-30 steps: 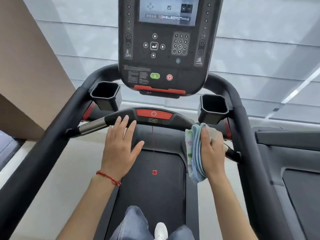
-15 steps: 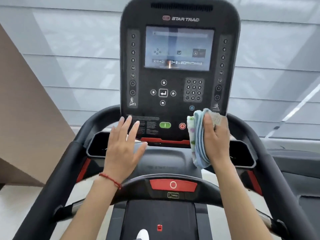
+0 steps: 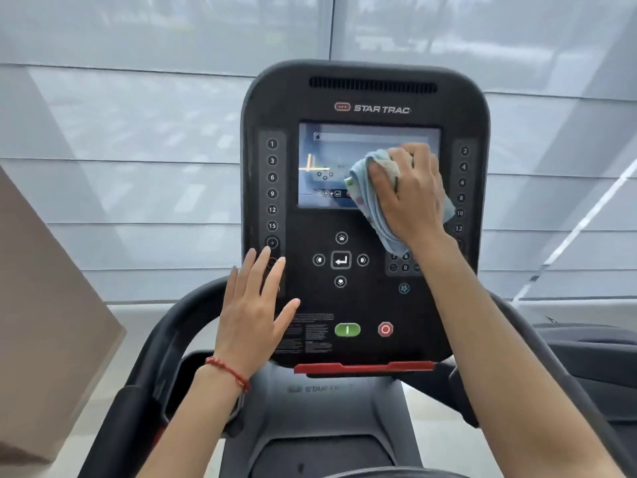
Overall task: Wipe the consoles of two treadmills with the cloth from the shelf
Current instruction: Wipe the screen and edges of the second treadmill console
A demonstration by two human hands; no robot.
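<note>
Head view shows the tall black Star Trac treadmill console [image 3: 365, 215] filling the middle of the frame, with its curved dark handrails [image 3: 179, 326] sweeping down on both sides. On it, the rectangular glossy touchscreen [image 3: 331, 157] is the part I am working on: my right hand [image 3: 406, 194] grips the bunched light-blue patterned microfibre cloth [image 3: 370, 198] and presses it against the screen's right half, the cloth's tail hanging over the number keypad [image 3: 403, 263]. My left hand [image 3: 255, 305] lies open with straight fingers at the console's lower left edge; whether it touches the panel I cannot tell. To do this well, I judge I should sweep the screen in overlapping passes with light pressure, then cover both numbered button columns [image 3: 272, 184], while keeping clear of the green oval start button [image 3: 347, 329] and red stop button [image 3: 385, 329].
</note>
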